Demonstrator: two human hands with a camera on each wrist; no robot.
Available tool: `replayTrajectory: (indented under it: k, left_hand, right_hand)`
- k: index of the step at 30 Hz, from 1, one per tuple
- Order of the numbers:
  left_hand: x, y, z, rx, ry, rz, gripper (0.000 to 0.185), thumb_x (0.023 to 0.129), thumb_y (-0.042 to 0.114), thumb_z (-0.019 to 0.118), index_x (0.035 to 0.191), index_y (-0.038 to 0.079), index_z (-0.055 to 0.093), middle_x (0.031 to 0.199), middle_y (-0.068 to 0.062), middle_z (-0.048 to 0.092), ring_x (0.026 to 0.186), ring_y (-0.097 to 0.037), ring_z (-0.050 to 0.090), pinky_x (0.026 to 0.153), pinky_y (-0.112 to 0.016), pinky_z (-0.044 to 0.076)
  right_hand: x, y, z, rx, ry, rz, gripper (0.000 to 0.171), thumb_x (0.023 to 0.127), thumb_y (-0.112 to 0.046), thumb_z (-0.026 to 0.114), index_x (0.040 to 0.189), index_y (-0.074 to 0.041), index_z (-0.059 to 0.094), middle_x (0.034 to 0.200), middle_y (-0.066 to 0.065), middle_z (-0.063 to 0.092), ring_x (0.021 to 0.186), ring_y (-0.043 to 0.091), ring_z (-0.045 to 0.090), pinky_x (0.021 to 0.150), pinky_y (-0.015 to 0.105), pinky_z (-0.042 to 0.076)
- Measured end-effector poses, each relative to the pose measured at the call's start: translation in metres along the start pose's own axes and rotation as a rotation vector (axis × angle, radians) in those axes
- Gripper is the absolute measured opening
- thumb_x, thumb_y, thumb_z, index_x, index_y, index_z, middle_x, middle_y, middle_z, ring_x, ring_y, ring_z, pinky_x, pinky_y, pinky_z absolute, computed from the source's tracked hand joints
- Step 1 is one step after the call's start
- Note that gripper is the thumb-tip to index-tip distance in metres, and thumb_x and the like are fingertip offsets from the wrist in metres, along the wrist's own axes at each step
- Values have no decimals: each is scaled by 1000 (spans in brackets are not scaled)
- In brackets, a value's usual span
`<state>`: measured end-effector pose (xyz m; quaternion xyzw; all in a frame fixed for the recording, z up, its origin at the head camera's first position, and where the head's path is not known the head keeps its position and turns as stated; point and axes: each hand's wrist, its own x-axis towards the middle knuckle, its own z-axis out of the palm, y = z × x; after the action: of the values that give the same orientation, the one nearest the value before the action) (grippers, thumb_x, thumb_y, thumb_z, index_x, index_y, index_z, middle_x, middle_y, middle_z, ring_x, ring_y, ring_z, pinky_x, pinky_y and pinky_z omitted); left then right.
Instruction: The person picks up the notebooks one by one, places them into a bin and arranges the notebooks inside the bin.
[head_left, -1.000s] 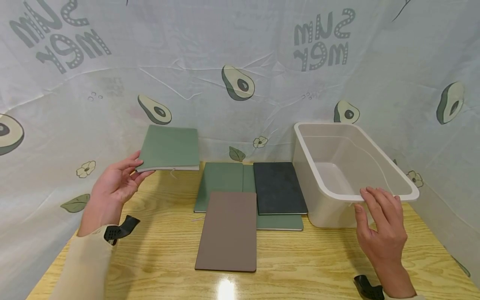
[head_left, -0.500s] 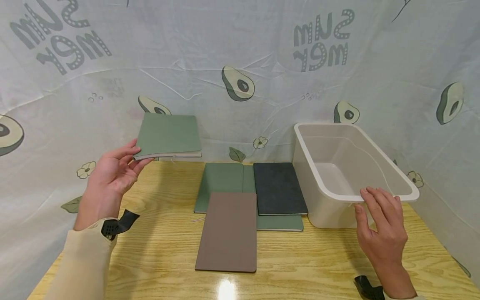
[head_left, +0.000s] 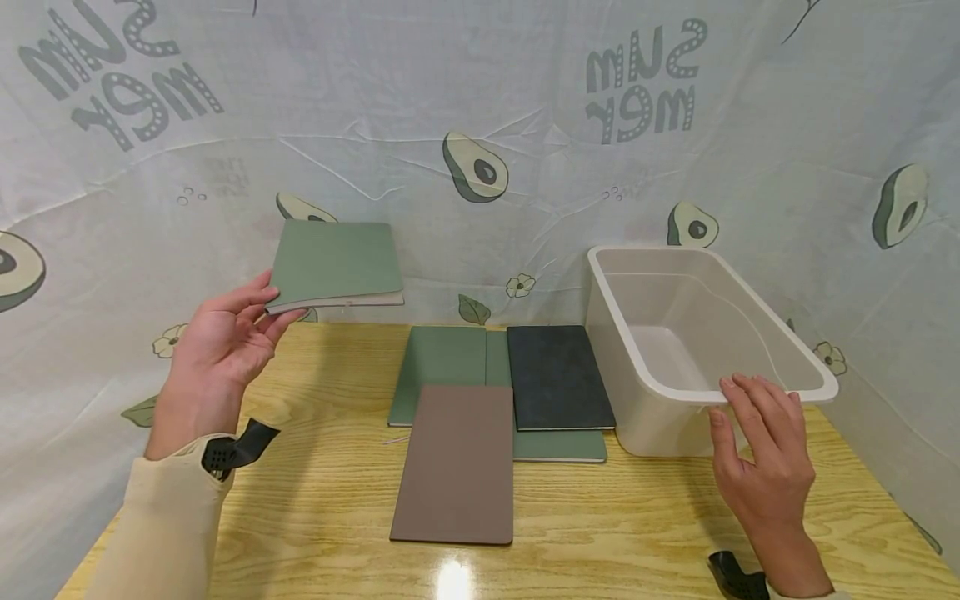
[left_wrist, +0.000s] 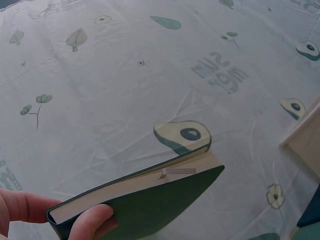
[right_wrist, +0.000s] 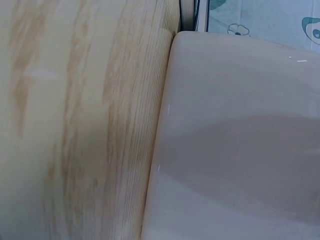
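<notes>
While the left hand (head_left: 225,337) grips a green notebook (head_left: 335,265) by its near left corner, thumb on the cover and fingers curled beneath, the book hangs in the air above the left part of the wooden desk (head_left: 322,500), roughly level and closed, in front of the avocado-print cloth backdrop (head_left: 480,125). The left wrist view shows the same notebook (left_wrist: 145,200) from its page edge, cream pages between dark green covers, with a fingertip (left_wrist: 90,222) pressed on the lower cover. The right hand (head_left: 765,454) rests with its fingers curled over the near rim of a beige plastic bin (head_left: 660,417), which stands on the right part of the desk; its grip is on that rim, thumb against the outer wall. In the right wrist view the bin's wall (right_wrist: 240,150) fills most of the frame beside the wood grain. Between the two hands, flat on the desk, lie more notebooks: a brown one (head_left: 456,462) nearest the person, a black one (head_left: 558,375) just behind and to its right, close to the bin, and two green ones (head_left: 438,358) partly covered by both. The brown notebook overlaps the green ones at its far edge. Both wrists wear dark camera straps (head_left: 236,450).
</notes>
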<state>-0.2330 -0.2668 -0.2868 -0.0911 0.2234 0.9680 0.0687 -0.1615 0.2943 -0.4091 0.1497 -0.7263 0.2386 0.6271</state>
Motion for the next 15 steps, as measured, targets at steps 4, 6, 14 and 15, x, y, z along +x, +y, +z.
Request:
replayTrajectory:
  k: [4,6,14,15]
  left_hand:
    - [1,-3,0,3,4,3,64,104,-14,51,154,26,53,159,16,34,106,-33,71,114,-40,51]
    - [1,-4,1,7,4,5,65,103,-14,51,155,26,52,156,13,38,105,-33,72,113,-40,52]
    - [3,-12,3,22,-1,18,72,102,-16,50,160,28,45,139,-3,55,107,-33,77,103,-43,59]
    - [3,-13,4,20,0,18,74,102,-16,50,161,29,43,139,-3,56,107,-33,77,103,-43,59]
  right_hand:
    - [0,0,0,4,5,1,48,106,-39,65,113,6,79,112,32,75,109,53,64,121,61,41]
    - [0,0,1,4,5,3,48,106,-39,65,113,6,79,112,32,75,109,53,64,121,61,41]
    - [-1,0,0,7,1,10,48,106,-39,65,114,6,79,113,32,75,110,53,64,122,61,40]
    - [-1,0,0,7,-1,11,48,106,-39,65,114,6,79,113,32,75,110,53,64,122,61,40]
